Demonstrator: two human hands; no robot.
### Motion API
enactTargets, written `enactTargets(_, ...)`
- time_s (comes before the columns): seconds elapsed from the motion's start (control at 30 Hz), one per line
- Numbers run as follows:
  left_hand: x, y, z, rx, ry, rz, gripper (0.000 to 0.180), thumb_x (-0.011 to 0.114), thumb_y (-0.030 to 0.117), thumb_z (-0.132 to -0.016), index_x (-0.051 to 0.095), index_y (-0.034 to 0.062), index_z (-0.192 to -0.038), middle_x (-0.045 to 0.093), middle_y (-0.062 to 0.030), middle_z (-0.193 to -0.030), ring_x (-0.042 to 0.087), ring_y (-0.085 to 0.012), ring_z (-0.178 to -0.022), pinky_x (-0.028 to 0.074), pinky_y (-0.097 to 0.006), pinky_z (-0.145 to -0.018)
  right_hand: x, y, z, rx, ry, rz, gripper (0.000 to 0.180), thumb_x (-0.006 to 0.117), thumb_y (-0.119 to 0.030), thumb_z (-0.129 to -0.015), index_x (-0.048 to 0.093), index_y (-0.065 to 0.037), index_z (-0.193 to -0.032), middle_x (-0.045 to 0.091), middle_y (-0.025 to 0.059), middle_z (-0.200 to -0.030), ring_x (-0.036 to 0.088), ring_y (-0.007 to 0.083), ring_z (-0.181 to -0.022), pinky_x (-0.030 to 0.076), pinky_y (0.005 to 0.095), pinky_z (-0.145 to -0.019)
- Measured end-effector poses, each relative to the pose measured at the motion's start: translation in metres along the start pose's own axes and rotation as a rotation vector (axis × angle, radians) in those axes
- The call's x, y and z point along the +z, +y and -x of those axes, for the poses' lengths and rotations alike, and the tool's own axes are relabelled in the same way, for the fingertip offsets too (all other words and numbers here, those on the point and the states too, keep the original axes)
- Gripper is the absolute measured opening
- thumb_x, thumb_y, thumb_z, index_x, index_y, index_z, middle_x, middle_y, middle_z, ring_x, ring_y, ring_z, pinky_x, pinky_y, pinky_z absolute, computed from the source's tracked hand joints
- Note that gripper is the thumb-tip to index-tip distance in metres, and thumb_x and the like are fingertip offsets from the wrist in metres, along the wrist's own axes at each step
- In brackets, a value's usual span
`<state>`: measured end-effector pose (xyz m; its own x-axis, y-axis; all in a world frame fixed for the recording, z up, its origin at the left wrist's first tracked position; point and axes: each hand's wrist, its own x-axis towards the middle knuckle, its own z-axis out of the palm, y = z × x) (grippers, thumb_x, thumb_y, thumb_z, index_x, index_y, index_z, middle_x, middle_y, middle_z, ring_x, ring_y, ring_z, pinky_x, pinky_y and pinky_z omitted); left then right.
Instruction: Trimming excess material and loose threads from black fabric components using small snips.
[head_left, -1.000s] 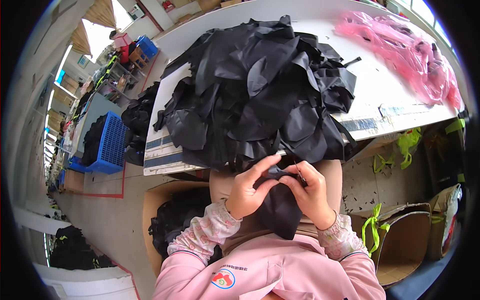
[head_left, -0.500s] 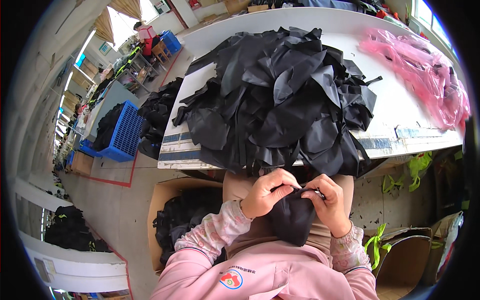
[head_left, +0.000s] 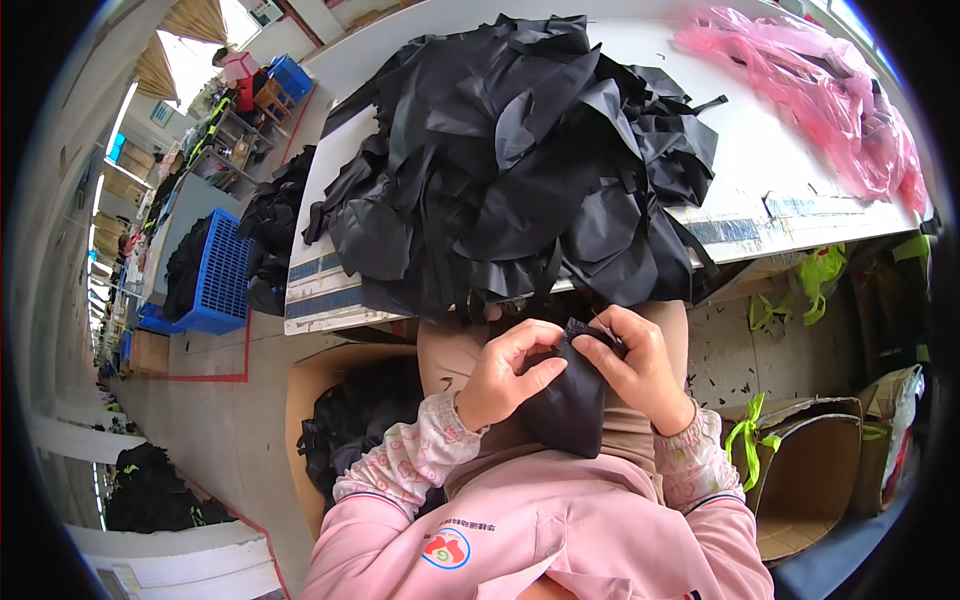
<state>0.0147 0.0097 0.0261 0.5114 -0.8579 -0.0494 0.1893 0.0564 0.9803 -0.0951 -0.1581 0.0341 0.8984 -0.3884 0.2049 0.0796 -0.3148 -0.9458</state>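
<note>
A small black fabric piece [head_left: 566, 408], shaped like a pouch, hangs over my lap below the table edge. My right hand [head_left: 640, 365] pinches its upper edge between thumb and fingers. A thin, dark sliver shows by the right fingertips, too small to name. On the other side of the same edge, my left hand [head_left: 508, 372] has its fingers curled against the cloth, the thumb lying lower on it. Just beyond both hands, a large heap of black cut fabric pieces [head_left: 520, 170] covers much of the white table [head_left: 750, 150] and droops over its near edge.
Pink plastic sheeting [head_left: 820, 100] lies at the table's far right. An open carton of black fabric [head_left: 360, 420] stands by my left side. Empty-looking cartons [head_left: 810, 480] with a green tie are at my right. Further left are a blue crate [head_left: 222, 275] and a distant person [head_left: 240, 70].
The view has shifted, so the table sits further up and left. My left fingers have spread somewhat at the fabric's edge, and the right hand has turned more upright, still gripping it.
</note>
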Motion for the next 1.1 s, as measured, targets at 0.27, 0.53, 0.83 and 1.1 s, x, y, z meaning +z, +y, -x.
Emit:
enactTargets(0.27,-0.007,0.002,-0.006,0.005,-0.124,-0.155,0.016,0.066,-0.002,-0.084,0.064,-0.001,-0.1,0.059,-0.0034,-0.106,0.056,-0.0109,-0.096,0.046,-0.025,-0.084,-0.003,0.016,0.001,-0.08,-0.073,-0.084,0.014,0.073,-0.003,-0.081,0.06,0.0,-0.085,0.056,0.002,-0.073,0.047,0.0076,-0.065,0.04,0.0233,-0.057)
enactTargets(0.53,0.003,-0.001,-0.005,0.02,-0.128,0.326,0.016,0.064,-0.003,-0.086,0.065,-0.0001,-0.101,0.058,-0.0044,-0.112,0.057,-0.0119,-0.102,0.044,-0.028,-0.093,0.005,0.033,-0.002,0.352,-0.222,-0.842,0.021,0.073,-0.003,-0.083,0.06,-0.005,-0.099,0.058,-0.0045,-0.086,0.052,0.0027,-0.072,0.042,0.0176,-0.062)
enactTargets(0.83,0.003,-0.015,0.0,0.357,0.166,-0.05,0.017,0.06,-0.012,-0.085,0.062,-0.006,-0.101,0.057,-0.0068,-0.111,0.059,-0.0113,-0.098,0.047,-0.024,-0.087,0.006,0.018,0.009,-0.061,0.175,0.037,0.02,0.063,-0.017,-0.092,0.057,0.002,-0.098,0.055,0.0127,-0.088,0.056,0.0249,-0.077,0.046,0.0328,-0.07)
enactTargets(1.1,0.004,-0.025,-0.004,0.39,0.294,-0.067,0.016,0.059,-0.01,-0.087,0.062,-0.0068,-0.102,0.056,-0.007,-0.115,0.06,-0.012,-0.098,0.047,-0.024,-0.088,0.02,0.011,0.031,0.413,-0.238,-0.582,0.026,0.064,-0.028,-0.093,0.057,-0.003,-0.091,0.054,-0.0041,-0.07,0.048,0.0037,-0.06,0.04,0.0205,-0.052)
